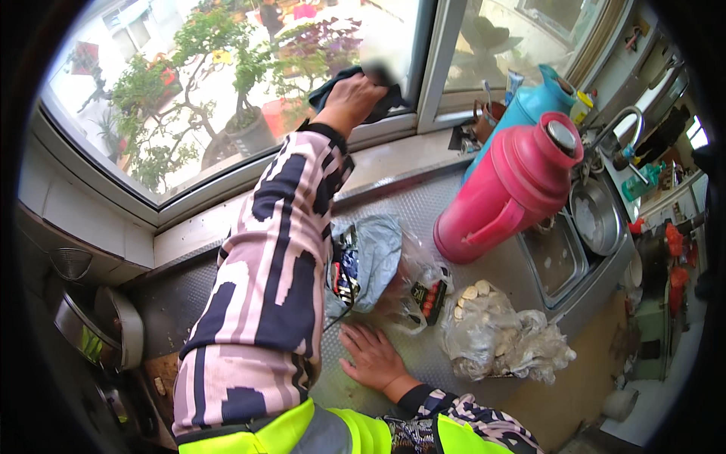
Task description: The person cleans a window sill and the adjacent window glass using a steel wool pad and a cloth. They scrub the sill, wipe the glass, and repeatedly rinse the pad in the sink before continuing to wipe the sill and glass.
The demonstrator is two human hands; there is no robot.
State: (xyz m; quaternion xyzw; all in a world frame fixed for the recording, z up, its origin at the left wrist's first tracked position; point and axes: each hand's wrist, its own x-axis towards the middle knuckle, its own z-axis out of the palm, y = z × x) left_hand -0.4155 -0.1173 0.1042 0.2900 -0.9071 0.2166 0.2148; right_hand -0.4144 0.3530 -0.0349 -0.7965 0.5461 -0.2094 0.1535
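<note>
My left hand (354, 99) presses a dark cloth (391, 105) against the window glass (317, 51), low down near the frame's upright. Its fingers are bunched over the cloth. Palm down, my right hand (371, 354) rests on the dimpled metal countertop (351, 391) with its fingers a little apart and nothing in them. Just beyond its fingertips lies a pale blue plastic bag (377, 255) with packaged items inside. A clear plastic bag (417, 284) beside it holds a dark and red package.
A pink thermos flask (499, 193) stands right of the bags, with a blue thermos flask (527, 108) behind it. Nearer me is a clear bag of pale round slices (482, 323). A sink (558, 261) lies to the right; metal pots (85, 323) stand at left.
</note>
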